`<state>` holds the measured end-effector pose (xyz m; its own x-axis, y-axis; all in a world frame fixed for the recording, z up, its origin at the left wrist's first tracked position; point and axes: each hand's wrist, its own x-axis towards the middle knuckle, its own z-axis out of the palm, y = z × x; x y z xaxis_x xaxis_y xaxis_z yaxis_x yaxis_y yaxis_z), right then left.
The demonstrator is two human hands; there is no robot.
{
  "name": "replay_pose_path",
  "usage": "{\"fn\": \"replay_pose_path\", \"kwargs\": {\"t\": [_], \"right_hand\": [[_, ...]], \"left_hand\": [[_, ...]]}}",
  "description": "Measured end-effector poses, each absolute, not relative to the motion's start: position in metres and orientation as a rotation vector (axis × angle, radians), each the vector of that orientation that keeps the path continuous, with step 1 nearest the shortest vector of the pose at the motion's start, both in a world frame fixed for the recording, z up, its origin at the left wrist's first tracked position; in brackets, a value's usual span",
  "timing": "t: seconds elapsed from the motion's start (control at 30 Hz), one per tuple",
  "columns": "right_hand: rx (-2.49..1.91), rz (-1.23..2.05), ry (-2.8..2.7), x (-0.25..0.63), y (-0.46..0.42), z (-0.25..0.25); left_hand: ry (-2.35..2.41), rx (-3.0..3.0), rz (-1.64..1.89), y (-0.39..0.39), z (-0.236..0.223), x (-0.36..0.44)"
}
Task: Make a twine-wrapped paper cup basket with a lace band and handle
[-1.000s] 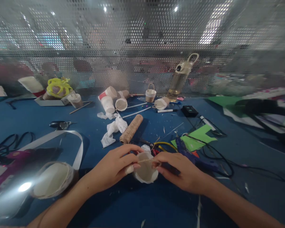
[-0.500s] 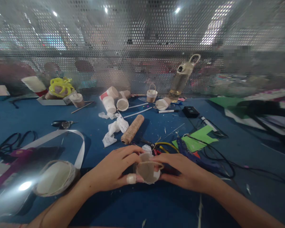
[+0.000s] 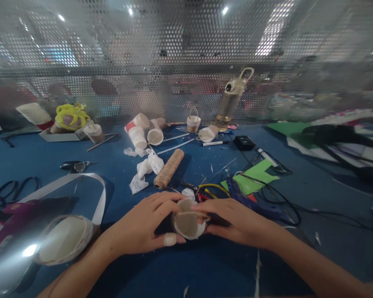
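Observation:
A small paper cup point(image 3: 186, 225) with a rope handle over its mouth is between my two hands, its opening towards me. My left hand point(image 3: 149, 221) curls round the cup's left side, its fingers at the far rim and its thumb, wrapped in a plaster, along the near lower edge. From the right, my right hand point(image 3: 236, 223) pinches the cup and the handle's end between thumb and fingers. Just behind lie a crumpled white scrap point(image 3: 189, 193), scissors point(image 3: 194, 188) and red-handled pliers point(image 3: 202, 196), partly covered by my fingers.
A twine roll point(image 3: 169, 169) lies ahead on the blue table. A blue glue gun point(image 3: 242, 196) and green paper point(image 3: 257, 177) are to the right. Beside my left forearm sits a larger twine-rimmed cup point(image 3: 65, 240). A bottle point(image 3: 230, 103) stands by the perforated panel.
The whole scene has shifted slightly left in view. My left thumb has moved a little down along the cup's near edge. Both hands are still at the cup.

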<state>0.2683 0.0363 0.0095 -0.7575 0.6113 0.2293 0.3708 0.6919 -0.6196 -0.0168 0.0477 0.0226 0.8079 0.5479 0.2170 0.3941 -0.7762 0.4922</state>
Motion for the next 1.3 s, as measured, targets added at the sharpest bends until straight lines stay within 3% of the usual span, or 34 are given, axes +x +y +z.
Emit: {"fn": "replay_pose_path", "kwargs": {"t": [0.43,1.3], "right_hand": [[-0.774,0.736,-2.489,0.266,0.031,0.010],[-0.561,0.436,-2.566,0.262,0.034,0.011]], "left_hand": [[0.681,2.461,0.500,0.046,0.024,-0.013],[0.625,2.457,0.966,0.051,0.016,-0.010]]}}
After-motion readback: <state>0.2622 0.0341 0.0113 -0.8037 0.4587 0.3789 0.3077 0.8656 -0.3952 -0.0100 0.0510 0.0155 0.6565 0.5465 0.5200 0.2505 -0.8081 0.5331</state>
